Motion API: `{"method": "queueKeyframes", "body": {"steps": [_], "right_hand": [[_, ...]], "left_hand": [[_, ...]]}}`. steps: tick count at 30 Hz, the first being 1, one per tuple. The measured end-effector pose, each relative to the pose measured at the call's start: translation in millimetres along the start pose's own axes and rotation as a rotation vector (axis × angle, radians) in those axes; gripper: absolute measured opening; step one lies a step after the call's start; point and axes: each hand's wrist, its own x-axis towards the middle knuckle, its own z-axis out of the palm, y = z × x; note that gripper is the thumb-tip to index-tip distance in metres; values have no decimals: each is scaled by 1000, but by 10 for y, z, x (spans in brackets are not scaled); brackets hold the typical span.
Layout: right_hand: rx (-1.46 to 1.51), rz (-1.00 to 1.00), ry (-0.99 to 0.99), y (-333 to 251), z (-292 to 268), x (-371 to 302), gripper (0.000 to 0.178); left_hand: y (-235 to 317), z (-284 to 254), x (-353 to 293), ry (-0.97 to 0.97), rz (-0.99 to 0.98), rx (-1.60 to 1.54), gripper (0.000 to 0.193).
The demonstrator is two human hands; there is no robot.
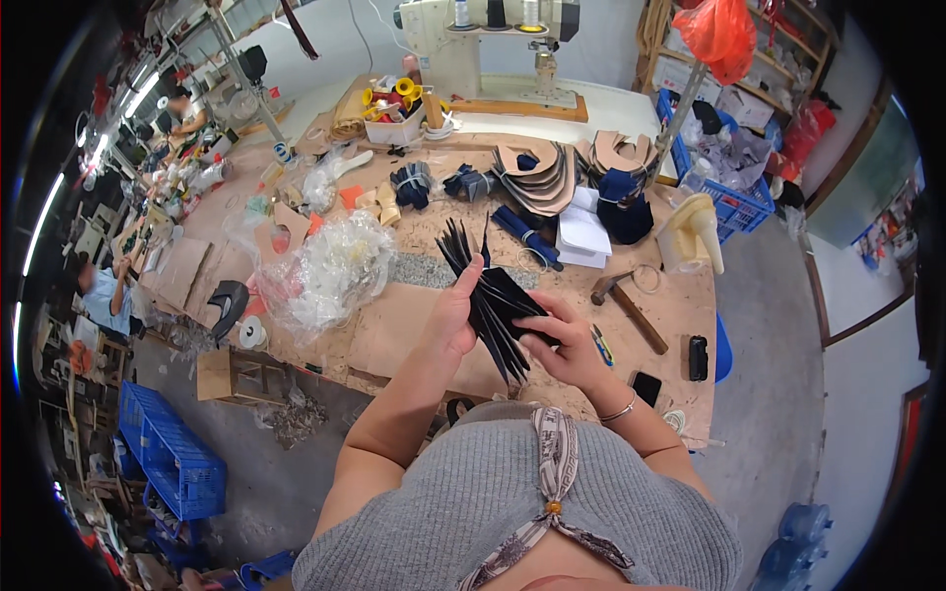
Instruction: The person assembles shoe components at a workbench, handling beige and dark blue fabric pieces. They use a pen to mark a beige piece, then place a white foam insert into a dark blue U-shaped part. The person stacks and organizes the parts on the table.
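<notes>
Shows a sheaf [490,325] of many thin black pieces, fanned into narrow, separate strips on the left and gathered into a broader dark panel on the right. Ends in uneven points at top and bottom. Has, well to the left, a crumpled heap of clear plastic [335,266], then a bare brown board [399,320] with open room above it. Comes next to a grey speckled slab [419,269] just beyond the sheaf, then, farther right, white papers [583,236], a small blue-and-yellow tool [602,345], a hammer [641,320] and a flat black oblong [646,387], with bare patches between them up to the right edge of the worktable [685,295]. Grips the sheaf's left side in the left hand [456,313], with the thumb pointing up along it and the other fingers mostly hidden. Closes the right hand [565,347] on the lower right side, with bent fingers against the panel. Holds the sheaf between both hands, above the worktable.
</notes>
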Motion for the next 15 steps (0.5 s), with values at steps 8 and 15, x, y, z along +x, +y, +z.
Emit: {"method": "queueKeyframes", "body": {"steps": [8, 15], "right_hand": [[90, 79, -86, 1, -21, -43, 60], [-82, 165, -141, 211, 386, -217, 78]], "left_hand": [[-26, -93, 45, -3, -19, 25, 27], [-393, -514, 254, 153, 86, -200, 23]]}}
